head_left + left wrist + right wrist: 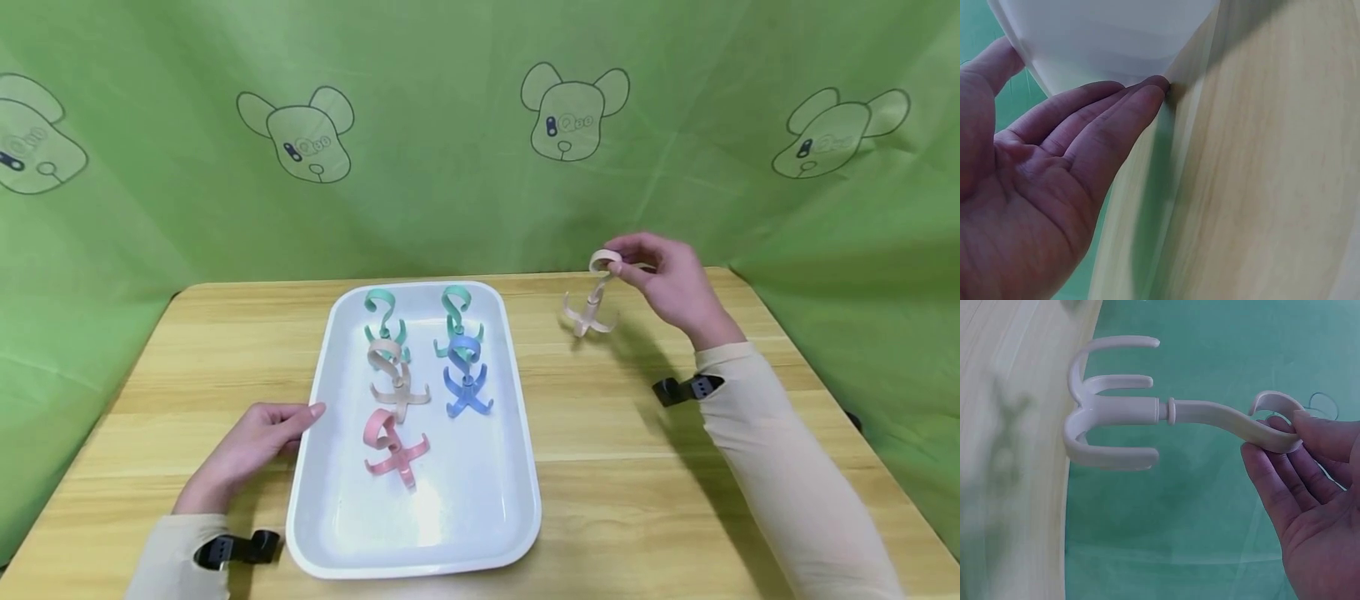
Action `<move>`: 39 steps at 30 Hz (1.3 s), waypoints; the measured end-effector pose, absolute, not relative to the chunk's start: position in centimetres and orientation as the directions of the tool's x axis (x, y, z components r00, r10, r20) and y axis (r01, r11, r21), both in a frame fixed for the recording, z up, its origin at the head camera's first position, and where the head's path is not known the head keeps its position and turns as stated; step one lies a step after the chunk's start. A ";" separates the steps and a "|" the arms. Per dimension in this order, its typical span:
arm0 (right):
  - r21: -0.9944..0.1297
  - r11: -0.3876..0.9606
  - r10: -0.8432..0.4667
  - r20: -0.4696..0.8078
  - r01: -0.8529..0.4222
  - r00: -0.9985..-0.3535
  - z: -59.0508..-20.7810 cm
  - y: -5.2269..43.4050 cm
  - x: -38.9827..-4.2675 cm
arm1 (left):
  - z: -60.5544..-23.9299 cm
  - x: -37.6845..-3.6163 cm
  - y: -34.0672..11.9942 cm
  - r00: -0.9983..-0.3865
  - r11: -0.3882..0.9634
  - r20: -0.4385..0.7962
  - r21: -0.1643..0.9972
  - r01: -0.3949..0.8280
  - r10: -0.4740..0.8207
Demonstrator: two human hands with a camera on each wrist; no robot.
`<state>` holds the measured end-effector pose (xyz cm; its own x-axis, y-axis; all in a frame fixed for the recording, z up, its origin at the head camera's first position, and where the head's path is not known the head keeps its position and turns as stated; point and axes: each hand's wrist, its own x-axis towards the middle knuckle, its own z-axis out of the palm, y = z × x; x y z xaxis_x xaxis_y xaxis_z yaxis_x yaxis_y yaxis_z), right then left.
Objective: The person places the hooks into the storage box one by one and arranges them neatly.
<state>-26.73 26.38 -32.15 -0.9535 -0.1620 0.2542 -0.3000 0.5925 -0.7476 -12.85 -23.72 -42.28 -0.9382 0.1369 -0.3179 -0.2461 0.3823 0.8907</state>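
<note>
My right hand (pixel 670 279) pinches the curled top of a pale pinkish-white rotating hook hanger (pixel 1124 410) between thumb and fingers. The hanger is upright at the right of the tray, its prongs pointing up around the stem, low over the table. My left hand (pixel 258 442) holds the left side of a white tray (pixel 450 533), thumb over the rim and fingers against the outer wall (pixel 1110 37). Inside the tray lie several similar hangers: two green hangers (pixel 380 298) at the back, a beige hanger (pixel 401 390), a blue hanger (pixel 467 387) and a pink hanger (pixel 397 457).
The wooden table (pixel 615 508) extends on both sides of the tray. A green curtain (pixel 450 167) with printed bear outlines hangs behind it and along both sides. Each wrist wears a black strap, such as the right wrist strap (pixel 686 389).
</note>
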 end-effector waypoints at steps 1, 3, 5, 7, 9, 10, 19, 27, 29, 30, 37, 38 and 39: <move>-0.746 0.594 -0.165 0.253 -0.301 -0.953 -32.1 26.3 -26.6 | -42.3 -12.8 -23.7 -0.937 0.382 -0.321 0.890 -0.250 0.136; -0.745 0.595 -0.168 0.252 -0.301 -0.953 -31.8 26.2 -26.2 | -42.2 -12.8 -23.6 -0.936 0.374 -0.325 0.892 -0.255 0.137; -0.745 0.592 -0.173 0.254 -0.307 -0.951 -31.6 26.1 -25.8 | -42.2 -12.8 -23.6 -0.935 0.368 -0.323 0.895 -0.252 0.146; -0.748 0.584 -0.183 0.256 -0.315 -0.949 -31.4 25.9 -25.4 | -42.1 -12.8 -23.6 -0.936 0.368 -0.318 0.897 -0.245 0.151; -0.755 0.571 -0.203 0.251 -0.322 -0.947 -31.2 25.7 -25.1 | -42.1 -12.8 -23.7 -0.936 0.368 -0.316 0.898 -0.243 0.154; -0.757 0.566 -0.215 0.246 -0.325 -0.945 -31.1 25.6 -24.9 | -42.1 -12.7 -23.7 -0.936 0.366 -0.318 0.898 -0.246 0.150; -0.757 0.567 -0.256 0.213 -0.325 -0.943 -31.0 25.3 -24.0 | -42.1 -12.7 -23.6 -0.939 0.376 -0.307 0.897 -0.233 0.151; -0.762 0.540 -0.287 0.233 -0.357 -0.929 -30.5 25.0 -23.0 | -42.0 -12.8 -23.6 -0.937 0.373 -0.315 0.896 -0.240 0.155; -0.763 0.536 -0.295 0.231 -0.361 -0.927 -30.4 24.9 -22.7 | -42.0 -12.7 -23.6 -0.935 0.367 -0.315 0.899 -0.239 0.163; -0.764 0.535 -0.298 0.229 -0.361 -0.927 -30.3 24.9 -22.5 | -42.1 -12.7 -23.6 -0.935 0.362 -0.313 0.901 -0.237 0.168; -0.754 0.505 -0.346 0.270 -0.420 -0.899 -30.1 24.4 -21.6 | -42.2 -12.8 -23.7 -0.933 0.368 -0.320 0.898 -0.243 0.164; -0.751 0.500 -0.356 0.277 -0.432 -0.893 -30.0 24.3 -21.5 | -42.2 -12.8 -23.8 -0.934 0.371 -0.317 0.897 -0.239 0.166; -0.748 0.493 -0.366 0.284 -0.443 -0.886 -29.9 24.2 -21.4 | -42.1 -12.9 -23.8 -0.934 0.373 -0.316 0.897 -0.236 0.169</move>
